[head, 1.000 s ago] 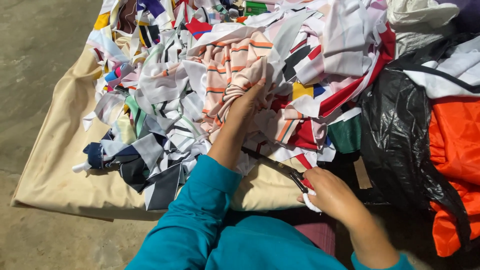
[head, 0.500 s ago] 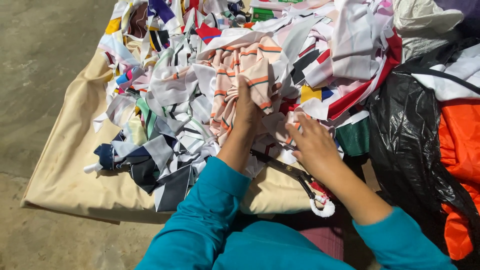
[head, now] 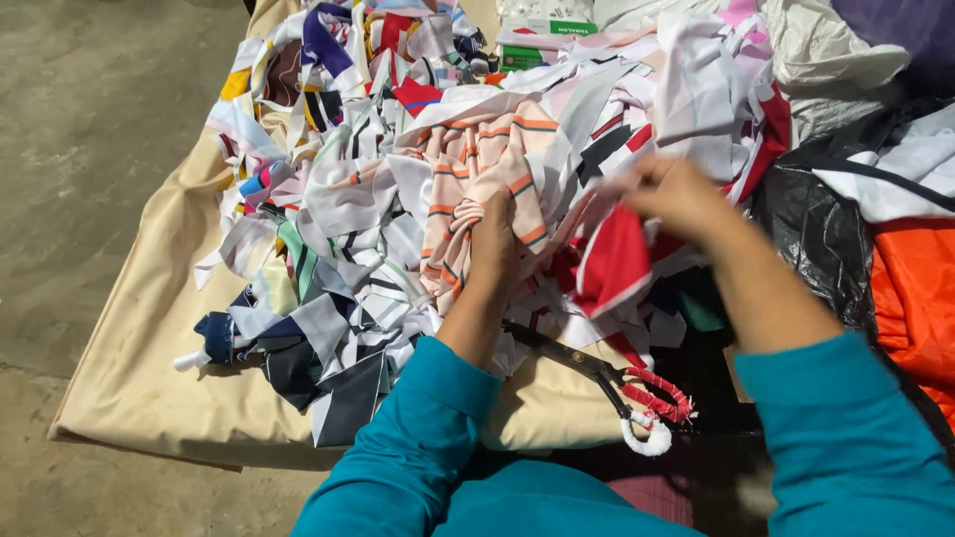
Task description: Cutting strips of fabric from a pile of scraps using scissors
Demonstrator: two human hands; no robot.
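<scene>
A: Left hand (head: pixel 492 234) is clenched on a fold of the peach striped cloth (head: pixel 477 159), knuckles up, sunk into the heap. Teal sleeve (head: pixel 418 438) runs back toward the camera.

B: Noted. Right hand?

A: Right hand (head: pixel 676 194) is blurred. It sits above the heap, closed on a red scrap with a white edge (head: pixel 612 264), which hangs down from the fingers. Exact grip cannot be read through the blur.

B: Position of the striped cloth?

A: Centre of the pile of cloth scraps (head: pixel 368 189), upper part spread out flat, lower part bunched in the left fist. Red scrap is just right of it, between the two hands.

B: What carries the pile?

A: Beige sheet (head: pixel 149 358) laid over a low base on the concrete floor (head: pixel 90 139). Scraps cover most of it; the near left corner is bare.

B: Tools?

A: Scissors (head: pixel 607 383) lie on the beige sheet near the front edge, between the two forearms, touched by neither hand. Dark blades point left, handles wrapped in red and white.

B: Surroundings on the right?

A: Black plastic bag (head: pixel 816 239), touching the pile. Beyond it, orange fabric (head: pixel 915 298) at the frame edge. White cloth (head: pixel 826 50) at upper right.
</scene>
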